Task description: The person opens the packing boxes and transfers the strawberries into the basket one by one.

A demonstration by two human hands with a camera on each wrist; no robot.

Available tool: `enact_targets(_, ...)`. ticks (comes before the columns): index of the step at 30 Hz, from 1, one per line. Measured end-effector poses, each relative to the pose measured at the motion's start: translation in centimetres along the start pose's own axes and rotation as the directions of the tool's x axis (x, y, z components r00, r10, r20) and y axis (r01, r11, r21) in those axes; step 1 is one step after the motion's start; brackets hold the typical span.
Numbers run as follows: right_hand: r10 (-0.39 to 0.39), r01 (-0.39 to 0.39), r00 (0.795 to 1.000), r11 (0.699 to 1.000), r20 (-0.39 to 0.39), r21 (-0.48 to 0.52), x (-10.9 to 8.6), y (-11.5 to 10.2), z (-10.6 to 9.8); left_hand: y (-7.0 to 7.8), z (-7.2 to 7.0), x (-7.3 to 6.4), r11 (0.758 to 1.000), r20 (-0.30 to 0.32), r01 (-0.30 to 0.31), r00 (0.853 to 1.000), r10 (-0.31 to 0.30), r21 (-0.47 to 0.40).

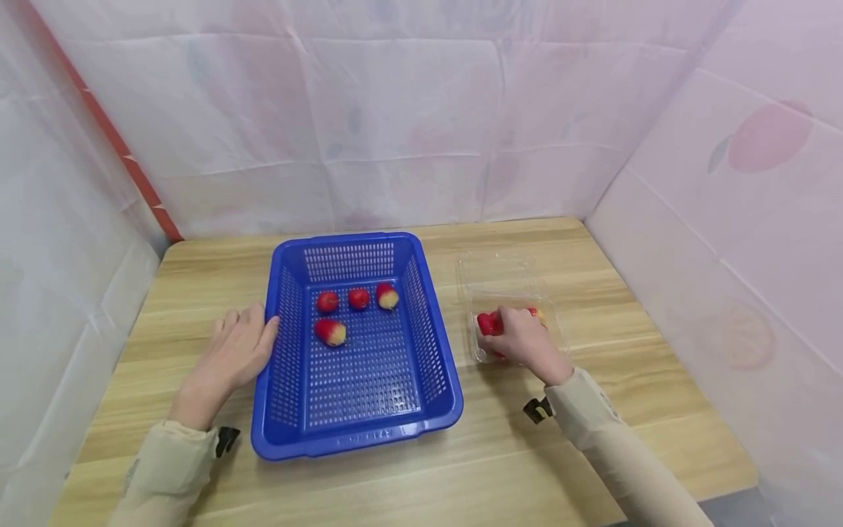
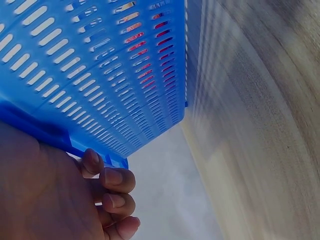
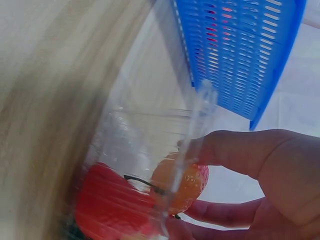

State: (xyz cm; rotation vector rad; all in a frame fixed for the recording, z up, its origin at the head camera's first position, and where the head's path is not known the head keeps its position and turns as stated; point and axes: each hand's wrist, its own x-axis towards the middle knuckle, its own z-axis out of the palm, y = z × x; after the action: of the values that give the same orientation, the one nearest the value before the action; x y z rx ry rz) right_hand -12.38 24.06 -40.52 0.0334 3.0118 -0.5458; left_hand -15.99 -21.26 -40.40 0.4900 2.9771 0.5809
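The left hand point(image 1: 238, 345) rests at the left rim of a blue plastic basket point(image 1: 358, 444). Its thumb touches the rim; the other fingers point(image 2: 118, 200) are loosely bent outside the basket. Inside lie two small round red fruits point(image 1: 327, 301) and two red-and-yellow fruits point(image 1: 331, 332). At the right, the right hand point(image 1: 527, 338) reaches into a clear plastic clamshell box point(image 1: 500, 272) with its lid open. Thumb and fingers pinch a small orange-and-red fruit point(image 3: 185, 184), seen through the box wall. Next to it is a larger red fruit point(image 3: 114, 202). The hand partly hides the box's contents.
Basket and box stand apart on a wood-grain table point(image 1: 421, 498). White printed sheets point(image 1: 395, 132) hang behind it and along both sides. An orange-red strip point(image 1: 105, 121) runs down the left back corner.
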Motion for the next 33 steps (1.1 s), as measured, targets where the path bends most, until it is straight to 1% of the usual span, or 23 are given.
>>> enact_targets(5,0.0,0.001,1.0,1.0,-0.024,0.02,-0.3,-0.1,-0.6,0.0,0.1,0.0,1.0,-0.004,-0.004,1.0,0.004,-0.002)
enact_targets(8,0.004,-0.003,1.0,0.999,-0.017,0.043,-0.3,-0.1,-0.8,-0.1,0.1,-0.1,1.0,-0.004,-0.004,1.0,0.004,-0.006)
enact_targets(15,0.006,-0.006,1.0,0.999,0.001,0.042,-0.4,0.0,-0.9,-0.1,0.2,-0.2,1.0,0.009,0.005,1.0,-0.005,-0.011)
enact_targets(21,0.013,-0.013,1.0,0.999,0.003,0.049,-0.7,-0.1,-1.4,-0.2,0.3,-0.1,1.0,0.007,0.003,1.0,-0.003,-0.013)
enact_targets(28,0.0,0.001,0.999,1.0,-0.038,0.028,-0.6,-0.7,-2.1,-0.1,0.2,-0.2,1.0,0.016,0.001,1.0,-0.001,-0.022)
enact_targets(33,0.007,-0.005,0.999,0.999,-0.054,0.045,-0.5,-1.3,-2.5,-0.1,0.2,-0.1,1.0,0.017,0.001,1.0,-0.001,-0.023)
